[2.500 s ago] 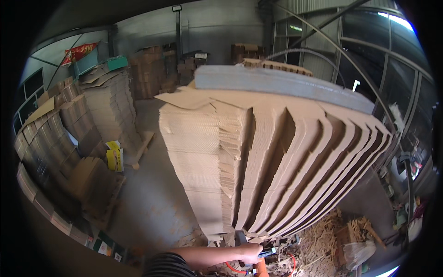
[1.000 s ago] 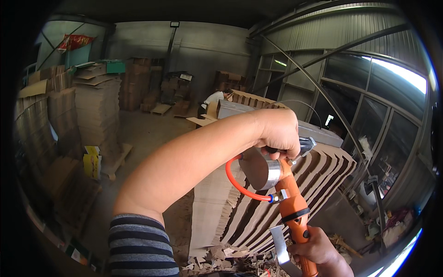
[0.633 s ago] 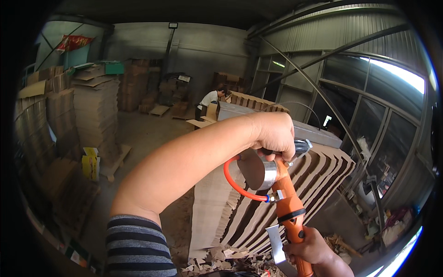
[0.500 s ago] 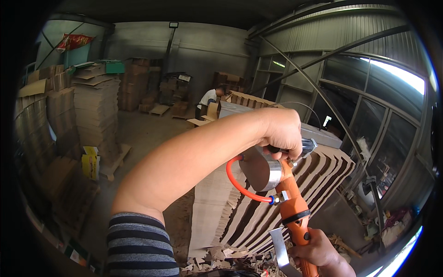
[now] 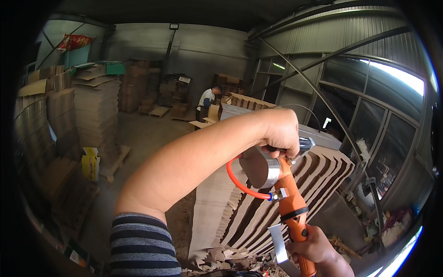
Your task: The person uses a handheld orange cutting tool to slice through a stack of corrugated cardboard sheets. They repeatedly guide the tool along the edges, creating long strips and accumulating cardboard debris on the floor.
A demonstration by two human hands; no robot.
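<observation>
Dim, glare at window (image 5: 400,75), distance perhaps soft

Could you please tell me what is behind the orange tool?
Behind the orange tool, the cardboard stack shows on either side, with scraps at its foot. Whatever the tool and left hand cover cannot be seen.

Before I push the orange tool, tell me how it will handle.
The tool looks stiff, being thick and nearly straight. It may be heavy: left hand and right hand both hold it. The metal drum jutting sideways may make it twist.
</observation>
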